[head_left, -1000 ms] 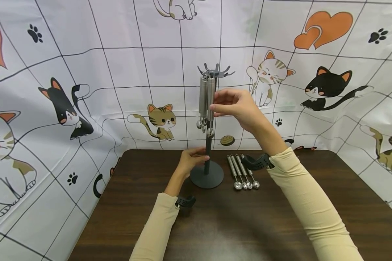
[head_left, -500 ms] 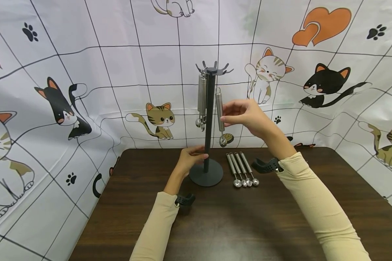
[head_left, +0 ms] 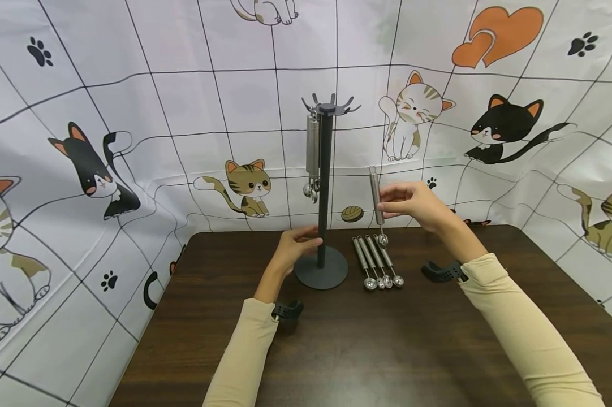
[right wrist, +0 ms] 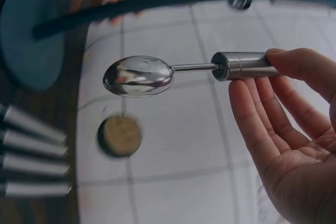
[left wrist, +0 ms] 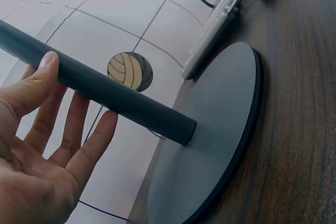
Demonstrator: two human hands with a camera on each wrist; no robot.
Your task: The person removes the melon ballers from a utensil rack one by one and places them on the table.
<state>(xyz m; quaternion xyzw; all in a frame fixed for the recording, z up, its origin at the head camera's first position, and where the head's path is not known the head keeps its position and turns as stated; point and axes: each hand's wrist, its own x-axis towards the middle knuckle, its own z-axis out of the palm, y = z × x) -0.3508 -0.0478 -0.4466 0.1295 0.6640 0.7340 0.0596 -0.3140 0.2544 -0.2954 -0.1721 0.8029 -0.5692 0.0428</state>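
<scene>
A dark grey hook stand rises from a round base on the brown table. My left hand holds its pole low down, thumb on one side and fingers on the other in the left wrist view. My right hand pinches a steel melon baller by its handle between thumb and fingers, handle up. Its shiny oval bowl points down, just above the far ends of several similar melon ballers lying side by side right of the base. More steel utensils hang on the stand's left hooks.
Behind the table hangs a white cat-print sheet with grid lines, close to the table's back edge. Upturned hooks fan out at the stand's top. The dark wood tabletop stretches toward me.
My right hand has lifted the melon baller off the stand and carried it right and down, over the row on the table. The left hand has stayed on the pole.
</scene>
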